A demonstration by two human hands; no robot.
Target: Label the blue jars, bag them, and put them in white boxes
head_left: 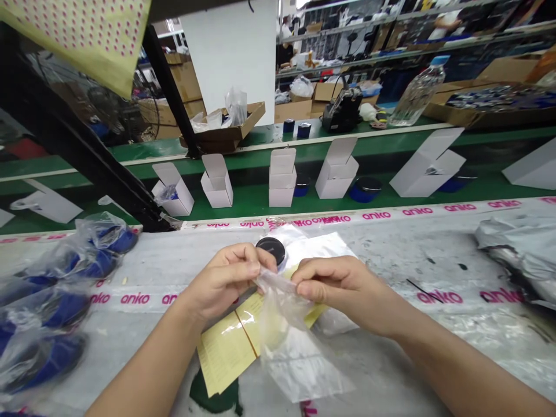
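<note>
In the head view, the left hand and right hand each have a closed pinching grip on the top edge of a clear plastic bag, above a yellow printed leaflet on the bench. A round black-lidded jar sits just beyond the left hand, and bagged blue items lie further left.

One clear plastic bag: mouth pinched by left hand and right hand; yellow printed leaflet beneath it; round black-lidded container just beyond it.
</note>
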